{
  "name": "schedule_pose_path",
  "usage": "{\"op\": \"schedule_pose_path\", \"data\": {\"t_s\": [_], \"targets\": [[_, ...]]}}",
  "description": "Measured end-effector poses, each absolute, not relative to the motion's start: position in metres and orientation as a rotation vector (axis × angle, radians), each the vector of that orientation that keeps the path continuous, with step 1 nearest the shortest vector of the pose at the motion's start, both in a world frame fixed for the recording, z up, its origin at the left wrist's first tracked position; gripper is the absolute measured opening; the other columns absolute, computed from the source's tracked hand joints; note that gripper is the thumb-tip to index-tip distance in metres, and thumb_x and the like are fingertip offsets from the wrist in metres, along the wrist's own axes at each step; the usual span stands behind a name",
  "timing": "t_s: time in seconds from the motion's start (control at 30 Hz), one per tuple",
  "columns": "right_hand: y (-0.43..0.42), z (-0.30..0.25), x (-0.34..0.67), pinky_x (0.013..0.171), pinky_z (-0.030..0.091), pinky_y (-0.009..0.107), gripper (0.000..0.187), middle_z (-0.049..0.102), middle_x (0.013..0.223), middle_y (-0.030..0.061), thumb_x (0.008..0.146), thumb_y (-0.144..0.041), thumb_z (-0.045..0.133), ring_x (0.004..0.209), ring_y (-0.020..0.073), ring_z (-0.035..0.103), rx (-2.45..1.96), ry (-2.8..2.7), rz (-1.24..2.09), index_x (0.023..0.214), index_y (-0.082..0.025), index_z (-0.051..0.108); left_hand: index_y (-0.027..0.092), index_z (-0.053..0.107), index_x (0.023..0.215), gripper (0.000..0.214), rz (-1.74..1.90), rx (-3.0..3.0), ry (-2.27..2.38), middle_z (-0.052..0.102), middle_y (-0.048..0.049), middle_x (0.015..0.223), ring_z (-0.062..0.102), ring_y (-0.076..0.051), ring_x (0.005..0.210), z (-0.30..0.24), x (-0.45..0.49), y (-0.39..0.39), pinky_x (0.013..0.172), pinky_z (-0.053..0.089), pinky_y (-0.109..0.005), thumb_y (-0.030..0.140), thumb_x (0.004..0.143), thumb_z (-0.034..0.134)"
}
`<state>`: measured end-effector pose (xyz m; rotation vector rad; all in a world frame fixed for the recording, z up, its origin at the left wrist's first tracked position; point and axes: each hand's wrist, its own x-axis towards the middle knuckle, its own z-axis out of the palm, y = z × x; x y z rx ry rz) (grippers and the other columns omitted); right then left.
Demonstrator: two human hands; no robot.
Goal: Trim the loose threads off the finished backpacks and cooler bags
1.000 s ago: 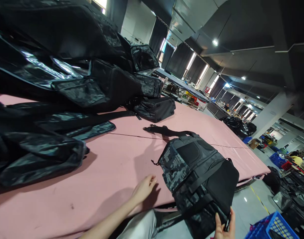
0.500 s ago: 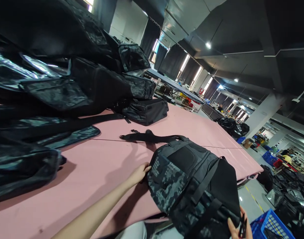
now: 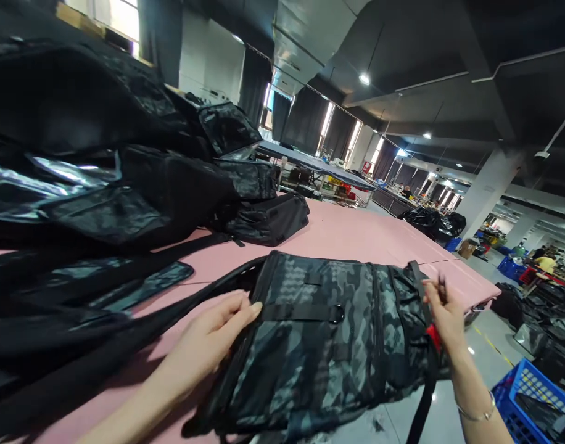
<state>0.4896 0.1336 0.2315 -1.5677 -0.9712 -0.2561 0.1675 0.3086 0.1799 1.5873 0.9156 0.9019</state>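
Observation:
A black and grey camouflage backpack (image 3: pixel 310 345) lies across the near side of the pink-covered table (image 3: pixel 342 229), its patterned face up. On that face are a black webbing strip and a ring. My left hand (image 3: pixel 227 317) is closed on the bag's left edge, thumb on top. At the opposite end, my right hand (image 3: pixel 446 314) is closed, its fingertips by a black strap (image 3: pixel 416 280). A small dark tool, apparently thread snips (image 3: pixel 442 287), sticks up from the right hand, blurred. Below that hand shows a bit of red. A long shoulder strap (image 3: pixel 171 324) trails left.
A heap of black and camouflage bags (image 3: pixel 139 185) fills the table's left side. A blue plastic crate (image 3: pixel 525 394) stands on the floor at lower right. Dark bags (image 3: pixel 541 333) are piled beyond it. Other people work far off at right.
The backpack has been turned over and now shows its camouflage face with the strip and ring. My right hand has risen from the lower right; my left hand now grips another edge.

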Motion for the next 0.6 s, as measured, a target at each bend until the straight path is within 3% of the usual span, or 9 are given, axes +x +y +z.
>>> {"op": "schedule_pose_path", "data": {"t_s": [0.1, 0.23, 0.33, 0.43, 0.5, 0.6], "targets": [[0.163, 0.233, 0.42, 0.055, 0.035, 0.021, 0.029, 0.048, 0.061, -0.0055, 0.08, -0.041, 0.058, 0.056, 0.0094, 0.042, -1.506, -1.263, 0.11, 0.092, -0.014, 0.06, 0.024, 0.03, 0.065, 0.048, 0.805, 1.436, 1.043, 0.024, 0.0111, 0.049, 0.023, -0.006, 0.037, 0.17, 0.155, 0.305, 0.035, 0.014, -0.016, 0.068, 0.061, 0.048], [0.194, 0.214, 0.35, 0.058, 0.033, 0.021, 0.021, 0.045, 0.062, -0.0078, 0.086, -0.031, 0.049, 0.057, 0.0083, 0.041, -1.387, -1.505, 0.487, 0.101, -0.017, 0.055, 0.023, 0.03, 0.062, 0.051, 0.9, 1.492, 1.03, 0.03, 0.0096, 0.049, 0.028, -0.007, 0.039, 0.159, 0.142, 0.31, 0.036, 0.021, -0.017, 0.071, 0.064, 0.048], [0.211, 0.194, 0.323, 0.061, 0.034, 0.022, 0.018, 0.048, 0.063, -0.0071, 0.083, -0.03, 0.053, 0.06, 0.009, 0.044, -1.377, -1.493, 0.529, 0.095, -0.017, 0.055, 0.021, 0.041, 0.062, 0.052, 1.032, 1.754, 1.104, 0.043, 0.0053, 0.053, 0.041, -0.01, 0.046, 0.162, 0.135, 0.313, 0.043, 0.035, -0.022, 0.073, 0.064, 0.049], [0.218, 0.181, 0.315, 0.057, 0.033, 0.022, 0.017, 0.049, 0.061, -0.0072, 0.079, -0.03, 0.058, 0.056, 0.0095, 0.045, -1.391, -1.41, 0.488, 0.091, -0.018, 0.055, 0.021, 0.058, 0.085, 0.05, 1.247, 2.08, 1.157, 0.062, -0.0021, 0.08, 0.056, -0.017, 0.067, 0.174, 0.132, 0.311, 0.061, 0.047, -0.028, 0.068, 0.069, 0.051], [0.217, 0.177, 0.315, 0.054, 0.033, 0.022, 0.016, 0.047, 0.058, -0.0078, 0.078, -0.03, 0.059, 0.053, 0.0095, 0.044, -1.393, -1.37, 0.443, 0.089, -0.019, 0.055, 0.023, 0.061, 0.094, 0.045, 1.266, 2.239, 1.025, 0.065, -0.0036, 0.091, 0.06, -0.019, 0.078, 0.183, 0.133, 0.308, 0.072, 0.049, -0.028, 0.062, 0.076, 0.048], [0.213, 0.174, 0.317, 0.051, 0.031, 0.022, 0.016, 0.044, 0.055, -0.008, 0.077, -0.031, 0.06, 0.05, 0.0095, 0.042, -1.403, -1.319, 0.37, 0.087, -0.019, 0.056, 0.024, 0.065, 0.09, 0.037, 1.167, 2.385, 0.825, 0.068, -0.0024, 0.09, 0.062, -0.018, 0.084, 0.19, 0.139, 0.307, 0.076, 0.048, -0.026, 0.055, 0.083, 0.044]]}}
